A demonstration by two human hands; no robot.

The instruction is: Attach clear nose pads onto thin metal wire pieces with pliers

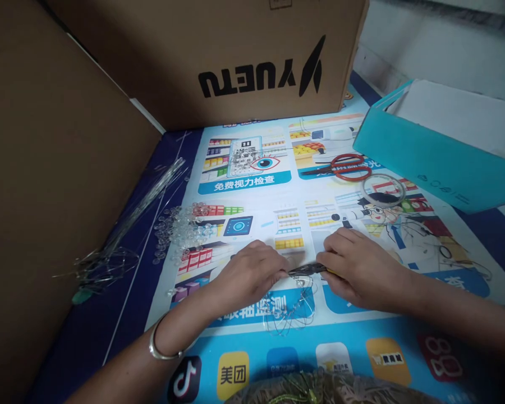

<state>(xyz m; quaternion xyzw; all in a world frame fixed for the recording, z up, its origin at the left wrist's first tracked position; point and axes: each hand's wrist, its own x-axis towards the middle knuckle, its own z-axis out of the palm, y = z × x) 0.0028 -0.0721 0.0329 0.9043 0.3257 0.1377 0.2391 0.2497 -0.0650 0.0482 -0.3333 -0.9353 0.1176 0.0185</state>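
Observation:
My right hand (356,269) is closed around a pair of pliers (306,270) with dark jaws and a bit of yellow on the handle. The jaws point left and meet the fingertips of my left hand (255,270). Those fingers are pinched on a thin wire piece (289,317), whose loops and a few clear beads hang below toward me. Exactly where the jaws touch the wire is too small to make out. Left of my hands lies a pile of clear beads (180,230) on the printed sheet (261,216).
A bundle of straight wires (145,199) and a tangle of bent wire (103,266) lie at the left. Red-handled scissors (351,167) and a clear round coil (382,189) are at the right, near a turquoise box (429,160). A large cardboard box (252,33) walls off the back and left.

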